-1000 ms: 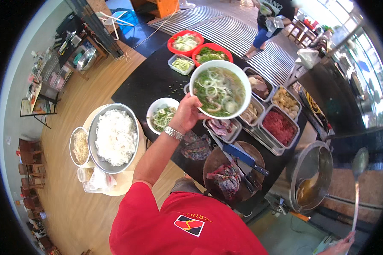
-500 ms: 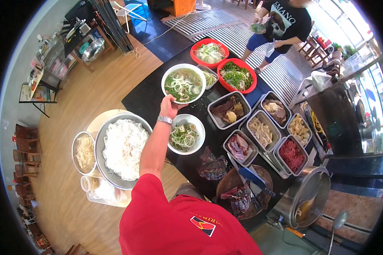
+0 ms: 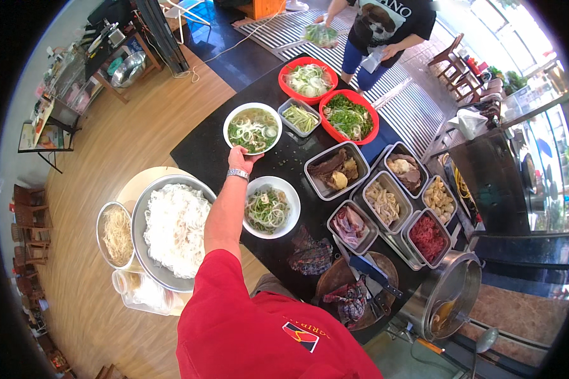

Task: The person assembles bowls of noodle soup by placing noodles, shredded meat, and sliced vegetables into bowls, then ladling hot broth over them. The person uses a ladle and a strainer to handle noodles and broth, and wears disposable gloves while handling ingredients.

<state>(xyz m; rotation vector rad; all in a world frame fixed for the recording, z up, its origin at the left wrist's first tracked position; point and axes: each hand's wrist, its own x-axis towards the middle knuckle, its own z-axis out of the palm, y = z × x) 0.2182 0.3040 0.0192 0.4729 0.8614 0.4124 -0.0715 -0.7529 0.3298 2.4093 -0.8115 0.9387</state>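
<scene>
My left hand [image 3: 243, 159], with a metal watch at the wrist, grips the near rim of a white bowl [image 3: 227, 128] with its thumb on top. The bowl holds clear broth, herbs and onion slices, and is near the far left edge of the black table [image 3: 202, 142]; whether it touches the table I cannot tell. Nearer to me, beside my forearm, is a second white bowl [image 3: 294, 205] with onion rings and chopped greens [image 3: 265, 208]. My right hand is out of the picture.
A steel basin [image 3: 137, 234] of white noodles stands left of my arm. Red baskets [image 3: 374, 129] of vegetables and steel trays [image 3: 311, 180] of meat line the right. Cleavers [image 3: 373, 270] lie on a round chopping board [image 3: 325, 287] by a stockpot [image 3: 417, 309]. Another person [image 3: 385, 31] holds bagged greens [image 3: 321, 35].
My left hand and the soup bowl have shifted left, away from the small tray of cut stalks, which shows more fully. The other person's bag of greens has come nearer the table.
</scene>
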